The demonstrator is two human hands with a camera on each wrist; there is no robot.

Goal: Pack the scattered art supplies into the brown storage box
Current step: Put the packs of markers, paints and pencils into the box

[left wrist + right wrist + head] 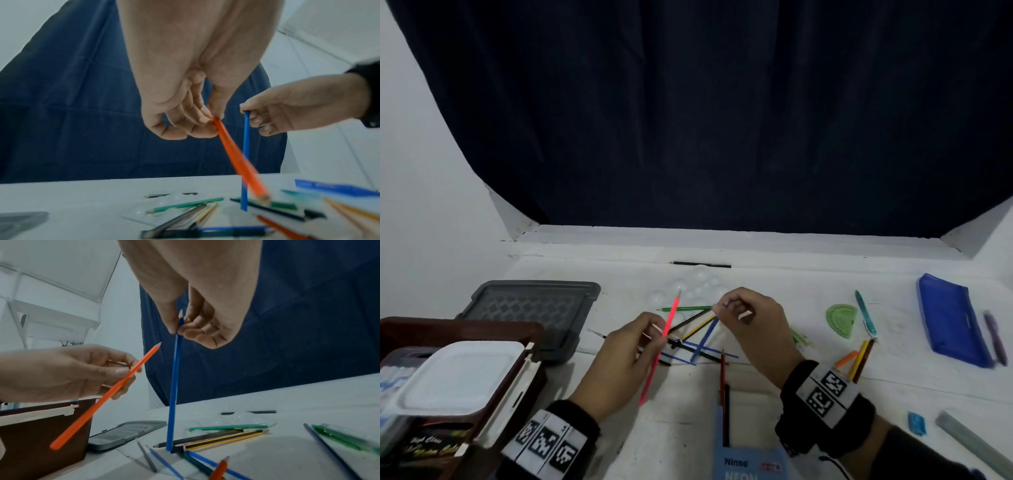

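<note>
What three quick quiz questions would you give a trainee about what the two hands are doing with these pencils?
1. True or false: the left hand holds an orange pencil clear of the table.
2. Which pencil does the right hand pinch? A) green B) blue C) black
3. Fill in: the blue pencil stands nearly upright, its point at the ____ end.

Key:
1. True; the right wrist view shows all of it in the air.
2. B
3. top; the fingers pinch just below the point, and the blunt end is down among the loose pencils by the brown box.
</note>
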